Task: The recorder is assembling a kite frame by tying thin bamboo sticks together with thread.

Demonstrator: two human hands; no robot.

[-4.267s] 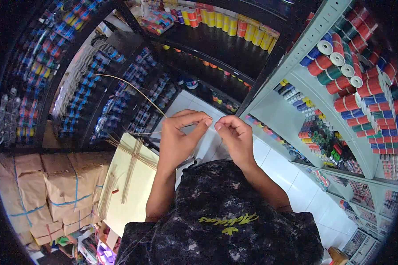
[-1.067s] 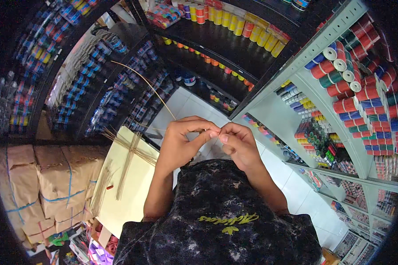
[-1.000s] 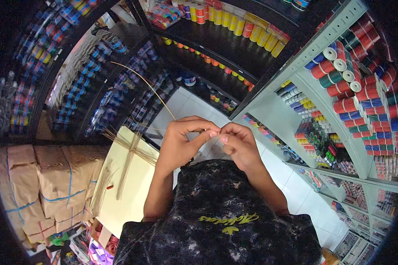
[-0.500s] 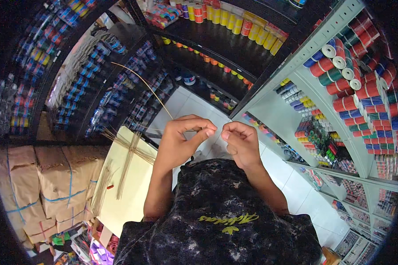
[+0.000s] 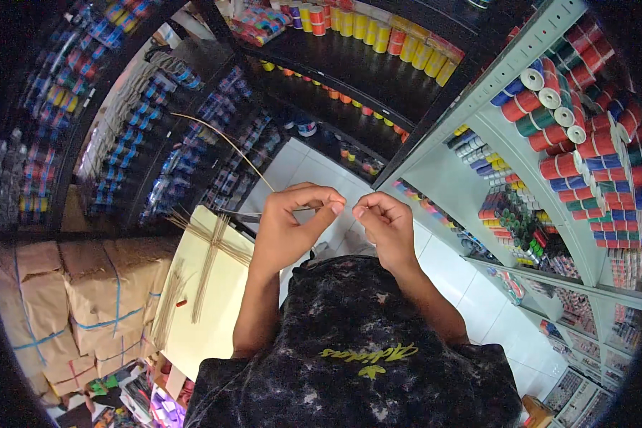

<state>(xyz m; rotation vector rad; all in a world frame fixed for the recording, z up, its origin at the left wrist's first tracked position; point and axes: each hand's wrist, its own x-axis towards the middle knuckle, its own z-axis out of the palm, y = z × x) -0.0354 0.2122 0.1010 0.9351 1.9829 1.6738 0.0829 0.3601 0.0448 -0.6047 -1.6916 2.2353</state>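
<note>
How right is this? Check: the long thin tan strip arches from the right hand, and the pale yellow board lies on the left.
Wrong hand: the head view shows the long thin tan strip arching from the left hand. The pale yellow board is on the left.

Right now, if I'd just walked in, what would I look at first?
Probably the left hand in the middle, with a long, curved tan strand reaching up-left from it, and the right hand just apart. Next, perhaps, the colourful spools at upper right and the brown paper-wrapped bundles at lower left.
</note>
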